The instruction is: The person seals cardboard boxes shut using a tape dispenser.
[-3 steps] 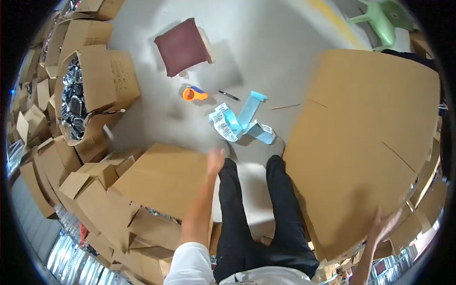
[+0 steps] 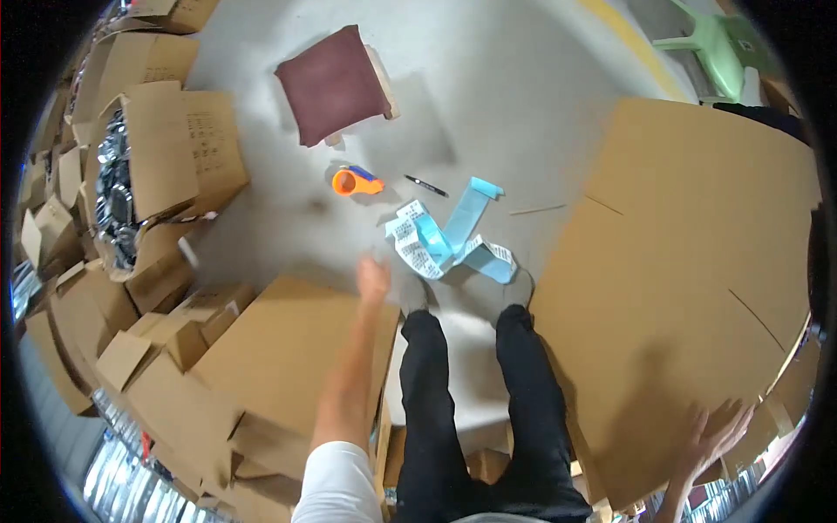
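My left hand (image 2: 373, 281) is at the far right corner of a closed-topped cardboard box (image 2: 288, 357) on my left. Its fingers are curled and a little blurred, and what they hold, if anything, is hidden. On my right lies a large flat cardboard panel (image 2: 671, 253) with a few narrow slits. My right hand (image 2: 713, 436) is at the near right edge of that panel, fingers spread apart, palm side not visible. Blue-and-white printed wrapping strips (image 2: 466, 218) lie crumpled on the floor by my feet.
An orange tape dispenser (image 2: 353, 181) and a black pen (image 2: 425, 185) lie on the floor. Beyond them stands a stool with a maroon cushion (image 2: 336, 87). Open boxes line the left, one holding dark shiny wrapped items (image 2: 116, 187). A green chair (image 2: 715, 52) is far right.
My left hand has moved slightly left and farther out. My right hand has slid a little right and its fingers are spread. The view has shifted slightly.
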### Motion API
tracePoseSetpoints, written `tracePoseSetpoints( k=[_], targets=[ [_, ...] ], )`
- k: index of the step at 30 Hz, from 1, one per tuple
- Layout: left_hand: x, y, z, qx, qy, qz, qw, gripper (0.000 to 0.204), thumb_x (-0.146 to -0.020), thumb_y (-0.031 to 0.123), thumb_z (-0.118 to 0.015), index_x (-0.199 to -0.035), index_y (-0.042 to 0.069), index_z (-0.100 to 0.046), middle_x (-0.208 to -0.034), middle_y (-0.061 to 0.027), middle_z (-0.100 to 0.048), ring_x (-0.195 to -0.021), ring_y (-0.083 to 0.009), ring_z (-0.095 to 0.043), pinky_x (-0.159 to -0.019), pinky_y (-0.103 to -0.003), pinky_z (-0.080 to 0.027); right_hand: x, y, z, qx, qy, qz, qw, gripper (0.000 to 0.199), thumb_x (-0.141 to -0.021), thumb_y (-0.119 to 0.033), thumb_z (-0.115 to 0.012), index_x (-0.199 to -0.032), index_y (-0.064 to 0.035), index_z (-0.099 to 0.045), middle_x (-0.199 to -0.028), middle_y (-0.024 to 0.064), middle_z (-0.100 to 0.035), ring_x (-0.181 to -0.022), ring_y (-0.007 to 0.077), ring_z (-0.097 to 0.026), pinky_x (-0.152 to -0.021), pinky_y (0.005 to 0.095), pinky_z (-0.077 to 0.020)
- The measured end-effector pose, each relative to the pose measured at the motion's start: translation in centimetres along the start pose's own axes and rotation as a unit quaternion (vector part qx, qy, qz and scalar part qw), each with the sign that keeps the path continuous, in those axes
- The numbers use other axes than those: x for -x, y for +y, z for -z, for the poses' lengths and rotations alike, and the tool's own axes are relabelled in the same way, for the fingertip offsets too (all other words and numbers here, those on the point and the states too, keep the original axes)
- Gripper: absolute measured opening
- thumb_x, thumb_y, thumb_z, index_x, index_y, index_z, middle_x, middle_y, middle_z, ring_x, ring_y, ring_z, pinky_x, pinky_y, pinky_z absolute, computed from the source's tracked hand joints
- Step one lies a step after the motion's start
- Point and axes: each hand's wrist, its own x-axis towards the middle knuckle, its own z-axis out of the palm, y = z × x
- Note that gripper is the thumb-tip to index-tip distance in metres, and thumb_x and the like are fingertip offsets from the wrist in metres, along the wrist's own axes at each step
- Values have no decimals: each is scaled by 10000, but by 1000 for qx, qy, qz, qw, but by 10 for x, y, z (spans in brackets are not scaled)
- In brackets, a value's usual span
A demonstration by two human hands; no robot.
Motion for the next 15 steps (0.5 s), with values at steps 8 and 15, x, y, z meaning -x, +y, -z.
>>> tracePoseSetpoints(
  k=[8,15],
  targets=[
    [-223,-53,-49,-182,200,-151,951,385,-874,236,-668,-1220,95,-578,-1259,-126,-597,-1282,-329,-476,-1085,-513,-340,89,-153,-79,-183,-272,83,941,577,-856,-111,-657,-1384,-3,-453,-1520,270,-312,-1429,452,-265,-1136,586,-258],
    [-88,-11,-50,206,-34,-195,958,202,-967,173,-521,-1002,6,-630,-846,-133,-632,-799,-233,-577,-712,-361,-456,70,-217,-46,-410,-413,-80,809,433,-815,-107,-730,-1213,8,-602,-1402,240,-475,-1296,391,-474,-1079,448,-390]
  ],
)
